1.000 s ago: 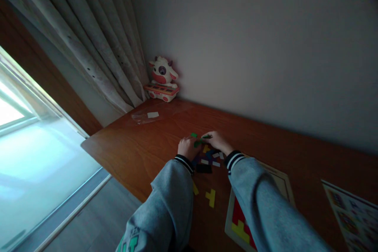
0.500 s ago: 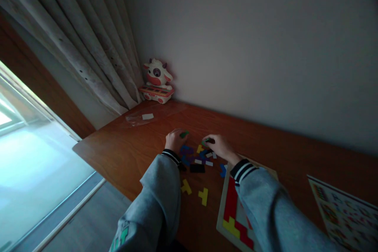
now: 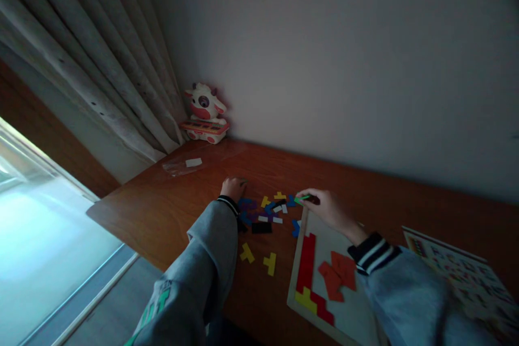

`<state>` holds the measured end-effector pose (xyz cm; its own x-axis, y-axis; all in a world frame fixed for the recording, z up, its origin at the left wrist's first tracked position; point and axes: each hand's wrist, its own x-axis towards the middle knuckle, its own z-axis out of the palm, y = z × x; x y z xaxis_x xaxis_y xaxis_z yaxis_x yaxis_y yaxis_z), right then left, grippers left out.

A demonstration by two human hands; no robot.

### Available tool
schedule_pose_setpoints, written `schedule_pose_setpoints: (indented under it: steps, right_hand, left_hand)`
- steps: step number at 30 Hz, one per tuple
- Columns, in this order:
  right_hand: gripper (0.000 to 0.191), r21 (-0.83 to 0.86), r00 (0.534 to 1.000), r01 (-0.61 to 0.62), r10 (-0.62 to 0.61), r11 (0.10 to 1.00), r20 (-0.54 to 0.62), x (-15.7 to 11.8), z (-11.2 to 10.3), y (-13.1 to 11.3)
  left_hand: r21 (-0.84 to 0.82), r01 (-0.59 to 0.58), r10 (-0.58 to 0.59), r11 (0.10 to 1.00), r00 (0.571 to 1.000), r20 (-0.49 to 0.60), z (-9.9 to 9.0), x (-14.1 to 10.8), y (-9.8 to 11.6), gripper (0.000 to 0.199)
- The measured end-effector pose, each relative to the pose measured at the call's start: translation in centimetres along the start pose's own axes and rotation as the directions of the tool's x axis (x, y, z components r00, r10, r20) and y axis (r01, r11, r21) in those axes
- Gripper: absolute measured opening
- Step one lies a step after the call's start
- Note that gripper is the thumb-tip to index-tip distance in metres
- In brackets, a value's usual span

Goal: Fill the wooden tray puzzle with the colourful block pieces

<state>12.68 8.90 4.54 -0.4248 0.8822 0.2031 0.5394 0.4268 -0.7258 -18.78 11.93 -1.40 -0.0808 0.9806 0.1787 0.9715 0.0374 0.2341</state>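
In tray (image 3: pixel 330 238), red pieces (image 3: pixel 307 262), yellow piece (image 3: pixel 307 300), orange pieces (image 3: pixel 332 281); right hand (image 3: pixel 327 208) pinching green piece (image 3: pixel 301 199); left hand (image 3: pixel 234 188), grip unclear.

Wall (image 3: pixel 324 65): plain grey, dim, darkest toward upper right corner; a soft paler patch near the middle. Curtain (image 3: pixel 93 59): light, hanging in long folds at left, a few small dark marks on it. Brown wooden trim (image 3: pixel 52 130) slants below the curtain. Window (image 3: pixel 44 238) far left, pale blue-white glare, main light source; room otherwise shadowy. Table (image 3: pixel 162 221): reddish-brown wood, rounded corner on the window side, back edge along the wall. Floor (image 3: pixel 109 303) grey, lower left.
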Motion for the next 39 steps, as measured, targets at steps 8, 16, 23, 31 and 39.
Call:
schedule_pose_setpoints:
  steps: [8, 16, 23, 31, 39]
  right_hand:
    - [0.038, 0.038, 0.923, -0.235, 0.235, 0.971, -0.304, -13.8, -4.0, 4.6]
    - [0.044, -0.069, 0.834, -0.289, 0.216, 0.955, -0.508, -23.4, -1.1, 8.1]
    - [0.038, -0.167, 0.853, -0.229, 0.115, 0.959, -0.509, -24.1, -0.7, 7.9]
    - [0.038, -0.261, 0.862, -0.254, 0.096, 0.931, -0.498, -24.3, -0.3, 8.6]
    - [0.043, -0.385, 0.829, -0.327, 0.067, 0.863, -0.555, -23.7, 0.2, 8.1]
  left_hand:
    - [0.008, 0.031, -0.032, 0.999, 0.998, 0.054, -1.2, 0.1, 0.2, 0.029]
    - [-0.15, -0.218, 0.225, 0.964, 0.974, 0.028, -2.3, -4.1, 5.3, 0.028]
    - [-0.503, -0.613, 0.546, 0.61, 0.785, -0.293, -0.4, -12.9, 11.4, 0.017]
    - [-0.508, -0.593, 0.462, 0.625, 0.805, -0.371, 1.1, -16.1, 10.8, 0.013]
    - [-0.568, -0.54, 0.464, 0.621, 0.837, -0.289, 1.4, -16.0, 10.2, 0.015]
